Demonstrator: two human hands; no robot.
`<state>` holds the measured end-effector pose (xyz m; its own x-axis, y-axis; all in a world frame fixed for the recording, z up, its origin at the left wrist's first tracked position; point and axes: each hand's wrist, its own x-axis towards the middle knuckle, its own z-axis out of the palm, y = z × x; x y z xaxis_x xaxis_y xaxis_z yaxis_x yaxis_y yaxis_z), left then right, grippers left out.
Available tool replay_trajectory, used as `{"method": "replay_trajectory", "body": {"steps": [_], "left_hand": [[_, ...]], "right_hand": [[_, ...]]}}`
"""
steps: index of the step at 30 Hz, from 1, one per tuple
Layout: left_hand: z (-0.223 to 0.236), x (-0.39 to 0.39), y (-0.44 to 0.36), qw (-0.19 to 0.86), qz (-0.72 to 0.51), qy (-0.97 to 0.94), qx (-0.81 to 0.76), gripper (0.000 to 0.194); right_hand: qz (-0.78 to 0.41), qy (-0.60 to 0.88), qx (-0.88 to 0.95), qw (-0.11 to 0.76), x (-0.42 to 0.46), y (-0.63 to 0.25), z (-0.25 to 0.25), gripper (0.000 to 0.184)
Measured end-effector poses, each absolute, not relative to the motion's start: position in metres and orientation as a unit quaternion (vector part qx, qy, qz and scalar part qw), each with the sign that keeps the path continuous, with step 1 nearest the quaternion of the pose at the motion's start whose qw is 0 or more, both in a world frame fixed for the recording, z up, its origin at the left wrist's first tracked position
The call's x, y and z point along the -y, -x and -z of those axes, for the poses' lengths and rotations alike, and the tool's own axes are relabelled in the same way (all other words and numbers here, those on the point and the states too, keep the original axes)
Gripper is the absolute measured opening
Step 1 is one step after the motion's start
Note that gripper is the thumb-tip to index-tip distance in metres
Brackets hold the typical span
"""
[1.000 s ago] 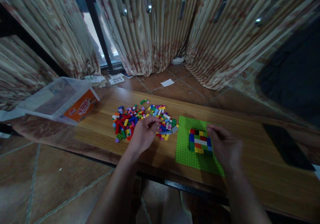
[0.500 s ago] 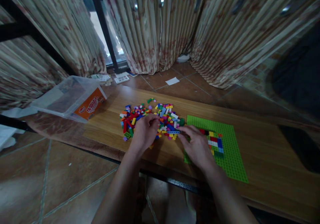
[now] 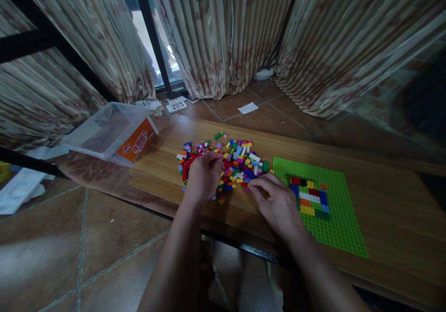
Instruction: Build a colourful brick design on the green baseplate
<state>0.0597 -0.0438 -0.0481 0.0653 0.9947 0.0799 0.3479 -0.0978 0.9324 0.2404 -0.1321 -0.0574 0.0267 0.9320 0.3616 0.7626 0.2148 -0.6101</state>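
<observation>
My left hand hovers over the left part of a pile of toy building bricks, thumb and fingers pinched together. Whatever it pinches is too small to make out. At the pile's near right edge is my right hand, its thumb and forefinger nearly together by a small grey-blue bar. Whether they grip the bar is unclear. Right of that hand, a green studded baseplate carries a block of coloured bricks. A small orange brick sits at the block's upper right.
The wooden table runs left to right before me. A clear plastic tub with an orange label stands at the left end. A dark flat object lies at the far right. Striped curtains hang behind, and white paper lies on the floor.
My right hand has moved left from the brick block to the pile, uncovering the small orange brick on the baseplate. My left hand stays pinched over the pile. The view has turned left.
</observation>
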Motion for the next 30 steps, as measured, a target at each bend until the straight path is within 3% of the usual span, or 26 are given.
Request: {"method": "replay_trajectory", "body": {"steps": [15,25,30], "left_hand": [[0.026,0.042,-0.055,0.449,-0.541,-0.47,-0.534,0.016],[0.023,0.043,-0.055,0.478,-0.537,-0.452,-0.528,0.012],[0.023,0.045,-0.054,0.503,-0.493,-0.488,-0.516,0.011]], "right_hand": [[-0.149,0.561,0.721,0.378,0.135,-0.204,0.063,0.018],[-0.152,0.548,0.751,0.336,0.139,-0.183,0.073,0.011],[-0.162,0.555,0.735,0.355,0.134,-0.191,0.069,0.012]]}}
